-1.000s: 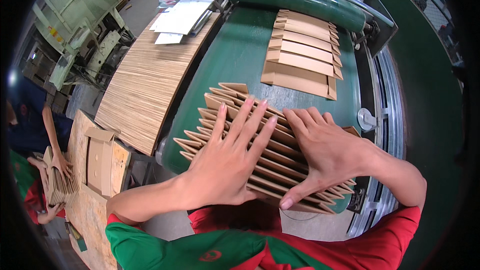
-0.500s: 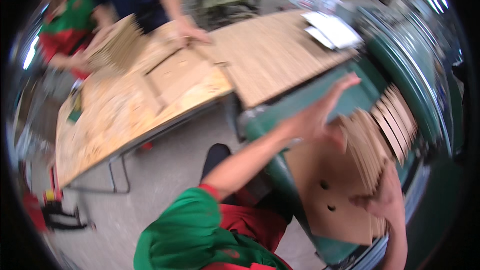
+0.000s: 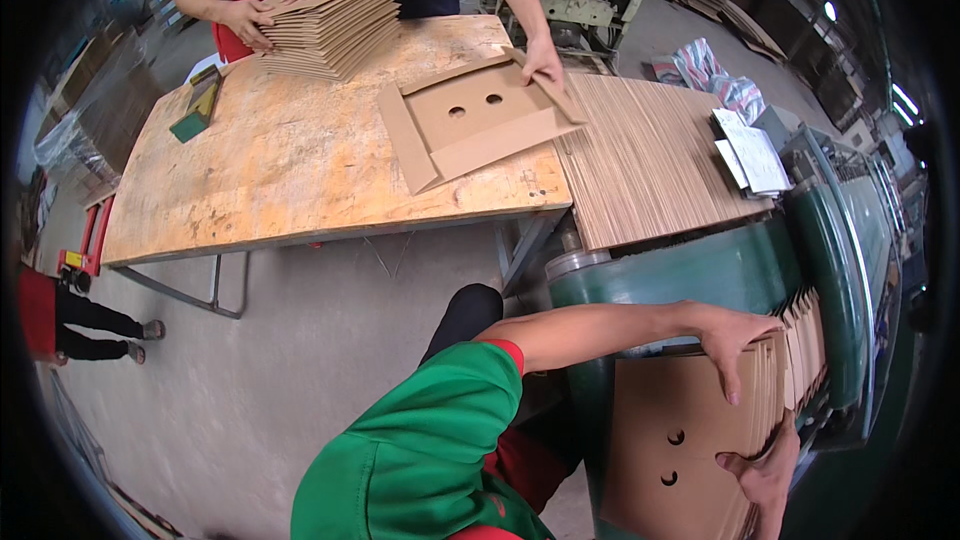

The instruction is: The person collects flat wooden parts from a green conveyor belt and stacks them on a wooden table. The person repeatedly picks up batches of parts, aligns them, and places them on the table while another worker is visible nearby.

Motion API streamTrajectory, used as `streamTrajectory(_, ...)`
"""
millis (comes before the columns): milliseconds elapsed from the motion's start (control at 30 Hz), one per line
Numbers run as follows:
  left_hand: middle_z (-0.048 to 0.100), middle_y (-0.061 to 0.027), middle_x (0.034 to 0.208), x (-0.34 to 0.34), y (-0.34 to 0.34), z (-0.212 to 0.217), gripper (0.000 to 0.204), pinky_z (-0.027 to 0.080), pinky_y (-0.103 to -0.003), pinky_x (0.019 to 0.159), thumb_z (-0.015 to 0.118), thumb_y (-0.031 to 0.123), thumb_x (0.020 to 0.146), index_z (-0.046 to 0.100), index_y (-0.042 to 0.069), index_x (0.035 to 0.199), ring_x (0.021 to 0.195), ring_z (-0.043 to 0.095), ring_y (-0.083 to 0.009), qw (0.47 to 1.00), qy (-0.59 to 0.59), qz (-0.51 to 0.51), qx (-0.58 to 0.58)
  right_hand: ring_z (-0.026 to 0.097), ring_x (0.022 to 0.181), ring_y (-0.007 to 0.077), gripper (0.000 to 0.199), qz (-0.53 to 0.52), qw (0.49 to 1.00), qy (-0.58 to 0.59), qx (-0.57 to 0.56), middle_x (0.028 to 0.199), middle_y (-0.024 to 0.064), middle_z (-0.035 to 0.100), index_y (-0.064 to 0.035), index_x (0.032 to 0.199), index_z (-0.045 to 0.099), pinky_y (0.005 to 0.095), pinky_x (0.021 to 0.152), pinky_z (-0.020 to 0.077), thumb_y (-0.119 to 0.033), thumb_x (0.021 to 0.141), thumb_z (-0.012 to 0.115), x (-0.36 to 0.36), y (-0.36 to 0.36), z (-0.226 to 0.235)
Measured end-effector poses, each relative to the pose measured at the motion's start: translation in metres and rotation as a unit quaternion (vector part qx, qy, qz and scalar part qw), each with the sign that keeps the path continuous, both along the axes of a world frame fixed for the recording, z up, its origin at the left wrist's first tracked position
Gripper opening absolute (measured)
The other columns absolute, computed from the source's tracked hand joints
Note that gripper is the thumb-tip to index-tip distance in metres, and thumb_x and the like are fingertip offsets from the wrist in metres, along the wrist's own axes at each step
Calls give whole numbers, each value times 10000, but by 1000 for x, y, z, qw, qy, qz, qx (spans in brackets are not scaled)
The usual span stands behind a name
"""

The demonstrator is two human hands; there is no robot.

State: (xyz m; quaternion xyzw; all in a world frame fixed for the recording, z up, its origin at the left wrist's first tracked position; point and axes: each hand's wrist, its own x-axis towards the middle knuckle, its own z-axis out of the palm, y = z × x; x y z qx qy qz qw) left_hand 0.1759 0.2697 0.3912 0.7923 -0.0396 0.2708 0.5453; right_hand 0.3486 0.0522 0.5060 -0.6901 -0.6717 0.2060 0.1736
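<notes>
Currently, left hand (image 3: 738,342) half-spread at upper corner of cardboard stack (image 3: 645,410); right hand (image 3: 766,472) curved at its right edge, thumb over top face; firmness of hold, cannot tell. Stack on green belt (image 3: 700,275), folded pieces (image 3: 803,348) between it and roller (image 3: 832,275). Grey floor (image 3: 300,370) fills gap to near edge of wooden table (image 3: 290,170).
</notes>
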Motion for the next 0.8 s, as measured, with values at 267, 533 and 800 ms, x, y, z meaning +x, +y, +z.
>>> streamTrajectory(267,475,-198,1489,-17,-10,-5,1237,409,-428,1175,1039,430,611,317,-29,1504,1417,466,-310,992,-99,31,-68,664,1151,421,1148,75,988,-112,79,1258,279,646,132,1501,348,452,1033,529,-224,572,921,9,12,0)
streamTrajectory(533,589,-202,1343,-60,-21,-2,1104,480,-425,1084,1022,338,660,360,-8,1473,1291,578,-318,995,-15,88,41,496,1391,498,1185,51,983,8,-176,1422,368,536,159,1540,313,489,1197,374,-200,584,915,-36,33,27)
streamTrajectory(800,557,-197,1410,-323,-56,71,806,406,-519,1156,839,183,754,440,46,1441,1360,525,-401,756,-110,468,444,486,1318,490,958,281,808,-276,438,1405,286,531,12,1542,437,585,1159,358,-80,654,784,-178,137,21)
